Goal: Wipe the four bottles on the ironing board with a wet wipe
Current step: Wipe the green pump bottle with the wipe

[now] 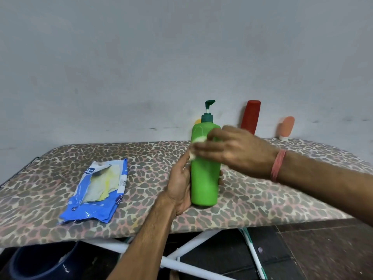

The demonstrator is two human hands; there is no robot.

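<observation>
The green bottle stands upright near the ironing board front edge, left hand gripping its lower side; right hand presses the wet wipe against its upper body, blurred

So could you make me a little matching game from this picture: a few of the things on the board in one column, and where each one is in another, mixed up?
Things:
1. green pump bottle
2. red bottle
3. wipes packet
4. small orange tube

Places:
A. lying flat on the board's left part
B. far right, by the wall
C. gripped by the left hand
D. standing at the wall behind the right hand

Pairs: 1-C, 2-D, 3-A, 4-B
</observation>
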